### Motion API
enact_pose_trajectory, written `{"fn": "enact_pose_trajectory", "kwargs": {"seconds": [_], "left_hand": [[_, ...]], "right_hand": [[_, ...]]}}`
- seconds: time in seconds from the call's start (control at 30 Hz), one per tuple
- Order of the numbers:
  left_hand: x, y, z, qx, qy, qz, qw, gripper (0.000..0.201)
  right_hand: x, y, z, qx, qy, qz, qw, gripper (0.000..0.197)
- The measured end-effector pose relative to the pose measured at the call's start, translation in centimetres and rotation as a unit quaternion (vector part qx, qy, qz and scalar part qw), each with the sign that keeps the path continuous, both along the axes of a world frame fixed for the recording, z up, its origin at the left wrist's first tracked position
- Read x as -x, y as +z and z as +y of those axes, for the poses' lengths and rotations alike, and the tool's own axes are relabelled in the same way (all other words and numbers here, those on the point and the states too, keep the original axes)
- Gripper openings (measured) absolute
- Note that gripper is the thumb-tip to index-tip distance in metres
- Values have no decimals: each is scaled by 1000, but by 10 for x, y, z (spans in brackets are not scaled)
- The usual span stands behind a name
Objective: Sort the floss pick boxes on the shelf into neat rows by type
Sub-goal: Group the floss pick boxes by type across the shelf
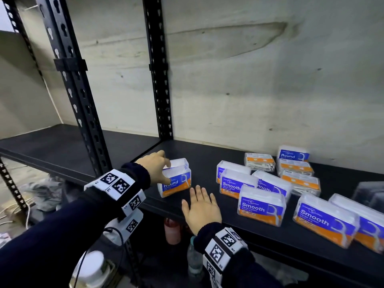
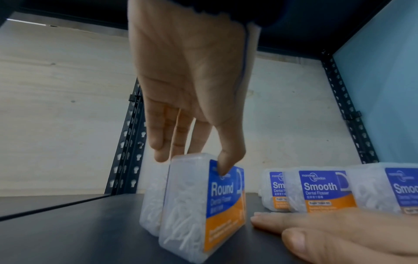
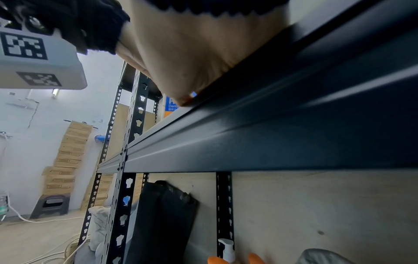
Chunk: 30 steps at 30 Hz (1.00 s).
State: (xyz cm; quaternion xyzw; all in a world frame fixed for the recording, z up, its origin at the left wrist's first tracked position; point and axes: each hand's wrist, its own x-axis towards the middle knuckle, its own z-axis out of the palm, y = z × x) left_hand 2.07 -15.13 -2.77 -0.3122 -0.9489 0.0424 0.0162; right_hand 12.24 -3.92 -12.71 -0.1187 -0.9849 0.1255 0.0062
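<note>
On the black shelf (image 1: 124, 146) my left hand (image 1: 166, 173) pinches the top of an upright "Round" box (image 1: 176, 181), thumb on its blue and orange label (image 2: 224, 194), fingers (image 2: 158, 150) behind it. A second clear box (image 2: 153, 201) stands right behind. To its right my right hand (image 1: 197, 202) lies flat on the shelf, holding nothing. Several "Smooth" boxes (image 1: 260, 208) stand further right. At the back another "Round" box (image 1: 294, 154) sits among boxes lying flat (image 1: 301, 181). In the right wrist view only my right palm (image 3: 192, 53) shows on the shelf lip.
Black perforated uprights (image 1: 81, 90) (image 1: 160, 80) rise at the left, and a pale wall panel (image 1: 249, 90) closes the back. The shelf's left part is bare. A dark translucent object (image 1: 367, 196) sits at far right. Below are bottles (image 1: 194, 258) and a white jar (image 1: 91, 269).
</note>
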Motion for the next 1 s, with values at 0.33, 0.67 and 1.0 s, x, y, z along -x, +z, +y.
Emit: {"fn": "enact_pose_trajectory", "kwargs": {"seconds": [0.33,0.67,1.0], "left_hand": [[12,-14,21,45,1,-77,996,103],[31,-24,0,3,65,-57,996,91],[35,-24,-10,-14,91,-48,995,87]], "right_hand": [[0,-2,1,-8,6,-3,1000,58],[4,-7,1,-10,8,21,1000,104],[1,-4,0,-7,7,4,1000,66]]}}
